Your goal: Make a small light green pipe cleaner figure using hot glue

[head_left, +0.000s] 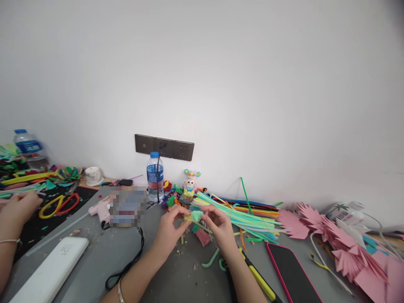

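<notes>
At far left I see a co-worker's hand point(27, 206) near the scissors point(59, 205). Next come a pink glue gun point(101, 210) and a water bottle point(154, 183) by the wall. My left hand point(170, 230) pinches the yellow end of a fuzzy green piece point(197, 216) above the grey table point(178, 282); my right hand point(220, 225) pinches its right side. Beyond lie fuzzy stems point(246, 219), a phone point(293, 273) and folded pink paper point(353, 252).

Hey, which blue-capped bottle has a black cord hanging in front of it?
The bottle below the wall sockets, left of the figurine: the black cord crosses its front. The far-left bottle shows none.
</notes>
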Available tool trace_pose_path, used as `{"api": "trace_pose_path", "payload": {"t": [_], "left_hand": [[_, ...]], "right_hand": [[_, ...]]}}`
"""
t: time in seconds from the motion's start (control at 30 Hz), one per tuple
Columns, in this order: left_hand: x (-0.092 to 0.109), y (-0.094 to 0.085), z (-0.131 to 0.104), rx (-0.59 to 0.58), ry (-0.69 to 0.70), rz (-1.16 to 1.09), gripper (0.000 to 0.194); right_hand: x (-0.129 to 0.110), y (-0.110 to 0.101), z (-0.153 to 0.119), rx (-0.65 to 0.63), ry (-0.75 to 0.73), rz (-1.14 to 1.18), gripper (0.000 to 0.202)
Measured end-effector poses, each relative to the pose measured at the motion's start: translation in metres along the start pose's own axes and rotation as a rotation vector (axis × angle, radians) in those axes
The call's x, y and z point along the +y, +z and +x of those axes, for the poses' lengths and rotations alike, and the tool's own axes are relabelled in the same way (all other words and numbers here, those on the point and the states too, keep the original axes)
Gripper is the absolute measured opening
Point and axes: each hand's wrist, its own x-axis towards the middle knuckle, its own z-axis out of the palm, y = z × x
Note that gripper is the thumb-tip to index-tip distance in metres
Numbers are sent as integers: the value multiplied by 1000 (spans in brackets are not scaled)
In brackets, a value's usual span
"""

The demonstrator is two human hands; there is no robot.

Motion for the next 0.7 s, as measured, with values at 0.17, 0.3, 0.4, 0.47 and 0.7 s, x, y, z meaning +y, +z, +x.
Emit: {"api": "trace_pose_path", "payload": {"t": [0.17,0.3,0.4,0.47,0.7], "left_hand": [[0,0,0,14,1,5,5],[-1,0,1,10,4,3,5],[-2,0,0,4,7,-1,5],[-2,0,0,0,3,-4,5],[-1,1,-1,2,-13,-17,8]], "right_hand": [[2,-1,-1,-20,-17,-64,20],[1,-2,-1,-23,-19,-95,22],[1,-2,-1,-19,-14,-101,23],[2,-2,0,-17,-8,-95,23],[2,-1,0,5,-22,-35,19]]}}
